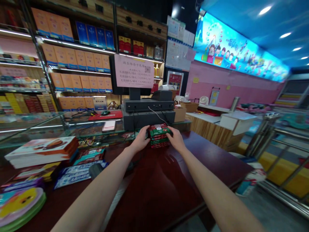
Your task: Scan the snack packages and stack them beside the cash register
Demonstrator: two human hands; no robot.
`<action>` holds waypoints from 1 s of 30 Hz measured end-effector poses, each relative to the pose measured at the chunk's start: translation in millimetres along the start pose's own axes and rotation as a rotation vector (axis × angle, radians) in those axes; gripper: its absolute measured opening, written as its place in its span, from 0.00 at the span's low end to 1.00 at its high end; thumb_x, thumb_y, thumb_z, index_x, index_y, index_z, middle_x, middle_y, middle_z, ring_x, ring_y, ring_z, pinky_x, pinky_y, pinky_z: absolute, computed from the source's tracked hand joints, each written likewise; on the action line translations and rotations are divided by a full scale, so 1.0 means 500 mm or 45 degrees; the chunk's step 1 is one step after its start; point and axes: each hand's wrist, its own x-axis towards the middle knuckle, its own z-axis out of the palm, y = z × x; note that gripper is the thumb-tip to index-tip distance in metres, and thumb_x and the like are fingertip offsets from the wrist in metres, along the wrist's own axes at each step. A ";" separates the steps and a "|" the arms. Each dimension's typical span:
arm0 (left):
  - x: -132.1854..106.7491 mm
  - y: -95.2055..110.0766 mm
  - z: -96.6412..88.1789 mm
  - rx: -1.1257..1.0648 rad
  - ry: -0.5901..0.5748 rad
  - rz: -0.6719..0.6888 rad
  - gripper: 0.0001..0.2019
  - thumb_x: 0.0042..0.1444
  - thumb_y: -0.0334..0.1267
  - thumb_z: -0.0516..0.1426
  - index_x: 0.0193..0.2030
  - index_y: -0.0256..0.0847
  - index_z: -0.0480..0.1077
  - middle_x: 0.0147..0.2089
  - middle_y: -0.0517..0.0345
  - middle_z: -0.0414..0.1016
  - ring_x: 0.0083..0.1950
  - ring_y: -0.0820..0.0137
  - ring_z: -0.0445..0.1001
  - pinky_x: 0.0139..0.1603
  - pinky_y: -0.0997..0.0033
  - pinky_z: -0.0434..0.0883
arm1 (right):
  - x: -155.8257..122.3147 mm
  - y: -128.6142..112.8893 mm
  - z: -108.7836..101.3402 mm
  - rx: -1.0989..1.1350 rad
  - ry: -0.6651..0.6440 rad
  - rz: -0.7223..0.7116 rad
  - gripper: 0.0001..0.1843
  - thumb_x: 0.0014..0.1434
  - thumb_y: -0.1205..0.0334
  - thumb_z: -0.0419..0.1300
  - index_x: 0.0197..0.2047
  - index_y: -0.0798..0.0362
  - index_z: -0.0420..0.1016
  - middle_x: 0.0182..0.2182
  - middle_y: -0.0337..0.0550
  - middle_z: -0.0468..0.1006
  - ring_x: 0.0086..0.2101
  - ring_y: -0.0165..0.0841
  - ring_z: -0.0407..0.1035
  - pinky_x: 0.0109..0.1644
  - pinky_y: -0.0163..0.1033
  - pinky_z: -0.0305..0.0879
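A neat stack of red and green snack packets [159,137] sits on the dark wooden counter, close to the cash register base. My left hand [141,140] closes on the stack's left side, thumb toward me. On the opposite side my right hand [175,138] presses the packets, its fingers at the upper right edge. Both arms reach straight forward. The lettering on the packets is too small to read, and the far side of the stack is hidden.
Left of my arm lie blue-and-white packets [74,174], a pile of flat boxes [45,149] and round colourful discs [21,206]. A glass display case [31,125] runs along the left. Behind the stack stands a dark cash register [148,117]; metal railings [282,145] are at right.
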 end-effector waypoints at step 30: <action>-0.209 -0.043 -0.279 0.377 0.212 -0.171 0.21 0.55 0.27 0.53 0.54 0.43 0.73 0.57 0.53 0.75 0.61 0.64 0.72 0.67 0.56 0.67 | -0.054 -0.261 0.129 0.177 -0.140 -0.187 0.22 0.62 0.66 0.53 0.58 0.52 0.75 0.52 0.50 0.79 0.54 0.42 0.68 0.62 0.52 0.64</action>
